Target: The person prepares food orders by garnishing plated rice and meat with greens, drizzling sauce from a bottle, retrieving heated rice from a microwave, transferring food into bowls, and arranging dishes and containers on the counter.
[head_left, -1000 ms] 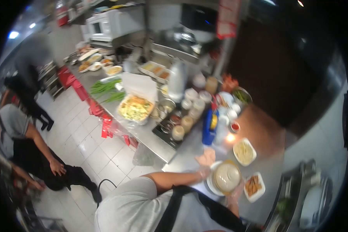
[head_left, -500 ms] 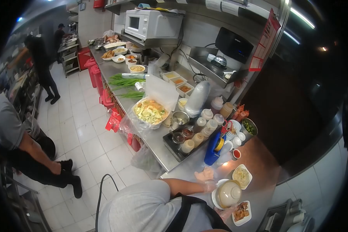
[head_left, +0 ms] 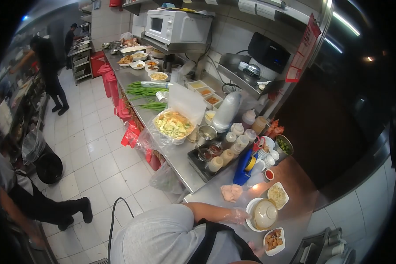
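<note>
A cream lidded pot (head_left: 265, 214) stands on a white plate (head_left: 249, 221) at the lower right of the counter. My left hand (head_left: 238, 216), in a clear plastic glove, is at the plate's left edge, its fingers seeming to grip the rim. My right hand (head_left: 256, 249), also gloved, is lower down, beside a white dish of browned fried pieces (head_left: 273, 240); its fingers are partly hidden, so their pose is unclear. Behind the pot sits a white bowl of pale shredded food (head_left: 277, 196). A crumpled pink cloth (head_left: 231, 192) lies close to my left hand.
Sauce bottles (head_left: 227, 156) crowd a black tray, next to a blue holder (head_left: 243, 169) and a small red sauce cup (head_left: 269, 175). Farther back are a container of shredded vegetables (head_left: 174, 124), green stalks (head_left: 147, 90) and a microwave (head_left: 178, 26). A co-worker (head_left: 39, 200) is behind at left.
My right hand has drawn away from the pot toward the dish of fried pieces. My left hand stays by the plate. The nearer co-worker has moved lower in view; the view has shifted slightly.
</note>
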Demonstrator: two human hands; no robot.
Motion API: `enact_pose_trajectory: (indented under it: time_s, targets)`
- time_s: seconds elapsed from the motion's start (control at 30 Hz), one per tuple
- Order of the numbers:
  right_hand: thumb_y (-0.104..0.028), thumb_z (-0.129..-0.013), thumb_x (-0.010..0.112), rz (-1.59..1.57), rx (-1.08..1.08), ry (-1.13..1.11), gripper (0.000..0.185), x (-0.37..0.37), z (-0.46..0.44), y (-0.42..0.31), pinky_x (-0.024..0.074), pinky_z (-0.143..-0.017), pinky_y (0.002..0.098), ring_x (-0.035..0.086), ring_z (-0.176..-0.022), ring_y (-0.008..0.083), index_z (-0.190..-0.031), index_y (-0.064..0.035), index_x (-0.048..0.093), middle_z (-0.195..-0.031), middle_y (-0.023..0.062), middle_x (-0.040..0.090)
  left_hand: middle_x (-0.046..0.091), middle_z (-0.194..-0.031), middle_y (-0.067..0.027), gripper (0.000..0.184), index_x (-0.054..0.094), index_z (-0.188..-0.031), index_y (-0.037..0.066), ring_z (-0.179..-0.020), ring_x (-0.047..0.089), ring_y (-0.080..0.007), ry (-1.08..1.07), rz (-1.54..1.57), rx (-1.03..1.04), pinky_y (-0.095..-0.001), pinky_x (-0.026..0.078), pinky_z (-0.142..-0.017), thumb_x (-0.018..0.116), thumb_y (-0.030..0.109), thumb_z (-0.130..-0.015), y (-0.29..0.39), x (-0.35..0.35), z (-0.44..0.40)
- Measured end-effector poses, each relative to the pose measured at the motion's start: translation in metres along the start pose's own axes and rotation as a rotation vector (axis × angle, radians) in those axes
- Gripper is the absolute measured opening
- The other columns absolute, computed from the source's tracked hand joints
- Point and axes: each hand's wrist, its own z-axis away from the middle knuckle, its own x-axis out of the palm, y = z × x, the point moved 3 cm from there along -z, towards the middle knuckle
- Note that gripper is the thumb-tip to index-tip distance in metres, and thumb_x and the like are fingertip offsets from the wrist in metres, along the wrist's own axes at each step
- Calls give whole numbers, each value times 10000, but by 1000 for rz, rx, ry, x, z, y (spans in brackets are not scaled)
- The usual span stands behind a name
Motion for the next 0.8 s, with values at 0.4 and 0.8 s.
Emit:
enact_pose_trajectory:
  time_s: [0.4, 0.8]
  targets:
    - [-182, -937, 446, 378, -203, 17, 372, -71, -1, -39, 502, -820, 279, 531, -994, 196, -1133, 135, 437, -1082, 136, 554, 589, -724, -80, 329, 618, -1030, 95, -634, 566, -206, 103, -519, 340, -364, 454, -543, 535, 379, -886, -6, -22, 51]
    - [-195, -899, 479, 763, -142, 112, 383, -107, 108, -1, 505, -714, 302, 575, -792, 207, -1027, 165, 498, -942, 127, 591, 611, -920, -64, 383, 556, -1116, 35, -791, 596, -151, -204, -396, 300, -288, 513, -723, 521, 358, -912, -38, -150, 313]
